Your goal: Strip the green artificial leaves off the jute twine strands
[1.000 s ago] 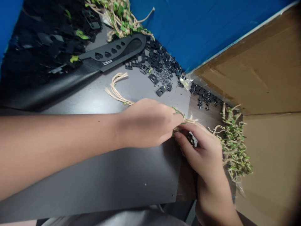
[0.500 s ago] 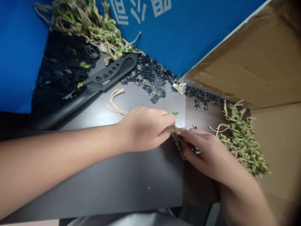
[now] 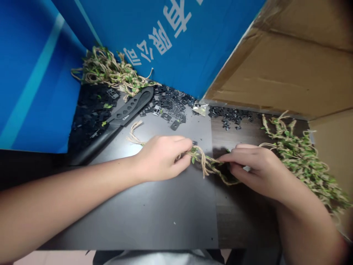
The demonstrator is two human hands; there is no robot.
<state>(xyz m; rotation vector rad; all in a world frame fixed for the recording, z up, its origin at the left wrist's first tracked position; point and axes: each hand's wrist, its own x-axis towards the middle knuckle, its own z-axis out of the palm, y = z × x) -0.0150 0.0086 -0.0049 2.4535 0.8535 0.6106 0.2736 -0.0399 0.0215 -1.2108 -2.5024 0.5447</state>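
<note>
A tan twine cord with small green leaves (image 3: 204, 161) runs between my two hands above the grey table surface. My left hand (image 3: 167, 157) is closed around it, and loose twine ends stick out past the wrist toward the upper left. To the right, my right hand (image 3: 255, 166) pinches the cord between thumb and fingers. Several frayed strands hang down between the hands, and a loop of cord droops below the right fingertips. What lies inside the left fist is hidden.
A heap of leafy twine (image 3: 300, 151) lies at the right, another heap (image 3: 107, 70) at the back left. A black-handled tool (image 3: 129, 110) rests beside small black plastic pieces (image 3: 167, 101). Blue panels (image 3: 193, 66) and a cardboard wall (image 3: 281, 73) enclose the back and right.
My hands have drawn apart, the right one moving rightward, so more of the leafy twine shows between them. The head view has shifted, showing more of the blue panels.
</note>
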